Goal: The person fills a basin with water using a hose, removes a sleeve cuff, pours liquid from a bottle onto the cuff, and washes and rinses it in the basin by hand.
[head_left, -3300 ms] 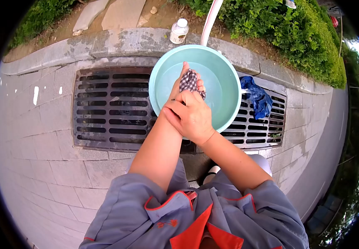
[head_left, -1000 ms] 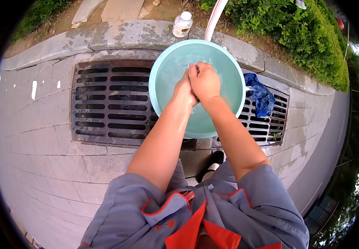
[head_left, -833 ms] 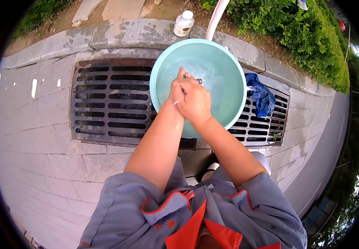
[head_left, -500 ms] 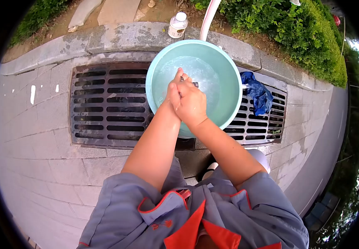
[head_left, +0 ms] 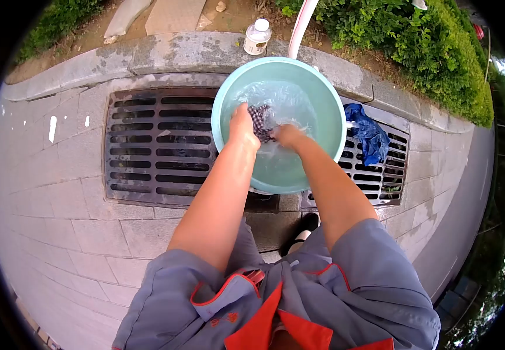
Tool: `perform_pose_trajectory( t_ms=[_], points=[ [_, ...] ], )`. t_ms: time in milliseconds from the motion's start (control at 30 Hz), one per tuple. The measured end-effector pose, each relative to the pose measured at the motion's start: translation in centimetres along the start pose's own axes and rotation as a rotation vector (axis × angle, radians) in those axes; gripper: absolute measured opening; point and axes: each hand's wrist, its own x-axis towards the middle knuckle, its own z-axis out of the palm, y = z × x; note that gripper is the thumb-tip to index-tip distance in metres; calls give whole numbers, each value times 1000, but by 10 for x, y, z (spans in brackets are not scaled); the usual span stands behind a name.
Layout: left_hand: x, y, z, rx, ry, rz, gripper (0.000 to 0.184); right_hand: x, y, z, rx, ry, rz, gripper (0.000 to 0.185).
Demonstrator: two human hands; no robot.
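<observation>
A round light-green basin (head_left: 220,143) holds rippling water with both my hands in it. A dark-and-white checked cloth (head_left: 259,121) is spread between them at the water. My left hand (head_left: 242,125) is closed on the cloth's left side. My right hand (head_left: 288,136), partly under the water, grips the cloth's lower right end; its fingertips are blurred by the splashing.
The basin stands over metal drain grates (head_left: 165,149). A blue cloth (head_left: 370,137) lies on the right grate. Behind the basin are a stone kerb (head_left: 188,52), a white-capped bottle (head_left: 258,37), a pale hose (head_left: 302,26) and green hedges (head_left: 416,46).
My hands were pressed together around the cloth; now they are apart and lower in the water, with the checked cloth opened out between them. The water is more stirred up.
</observation>
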Motion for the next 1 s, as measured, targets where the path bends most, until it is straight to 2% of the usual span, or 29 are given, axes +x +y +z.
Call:
perform_pose_trajectory(
  t_ms=[33,133,167,233,267,300,367,400,433,533,567,633,667,700,767,833,867,933,967,1000],
  points=[
    [-11,2,2,33,44,13,63,7,8,0,-136,-52,5,29],
    [-7,-7,0,69,129,-125,72,10,-2,-12,298,-247,435,27],
    [-7,-7,5,65,139,-237,70,-1,-12,-21,686,-111,419,26],
    [5,-13,3,-93,-27,-345,66,-57,-49,-56,1441,196,342,24],
    [11,-15,2,-176,-105,-399,65,-78,-57,-65,1323,381,239,23],
    [12,-13,2,-261,-148,-360,61,-99,-67,-72,1201,557,133,22],
    [-7,1,6,-198,-257,-305,55,-155,-94,-97,703,855,-59,21],
    [-14,3,7,-161,-312,-280,53,-174,-109,-103,659,843,-86,17],
    [-11,1,9,-122,-348,-296,40,-182,-123,-106,616,834,-111,14],
    [-18,-12,5,-358,-818,-324,28,-168,-139,-114,463,935,-274,17],
    [-15,-19,0,-388,-818,-342,21,-156,-141,-115,445,972,-277,23],
    [-3,-38,3,-559,-680,-212,20,-121,-125,-115,378,993,-222,28],
    [-1,-43,9,-640,-612,-144,21,-107,-116,-123,445,942,-98,33],
    [1,-42,17,-530,-518,-161,22,-94,-104,-131,509,889,25,41],
    [1,-31,32,-304,-334,-186,25,-66,-64,-138,724,617,258,54],
    [0,-25,29,-165,-280,-41,30,-32,-19,-102,827,368,306,57],
    [1,-22,25,-97,-249,29,33,-24,-6,-82,899,416,397,54],
    [6,-13,17,-45,-97,38,47,-21,-5,-69,1041,503,575,52],
    [9,-8,12,-20,-20,42,53,-20,-5,-60,1007,556,656,50],
    [-5,2,11,8,58,44,60,-17,-10,-42,786,499,538,48]
  ],
)
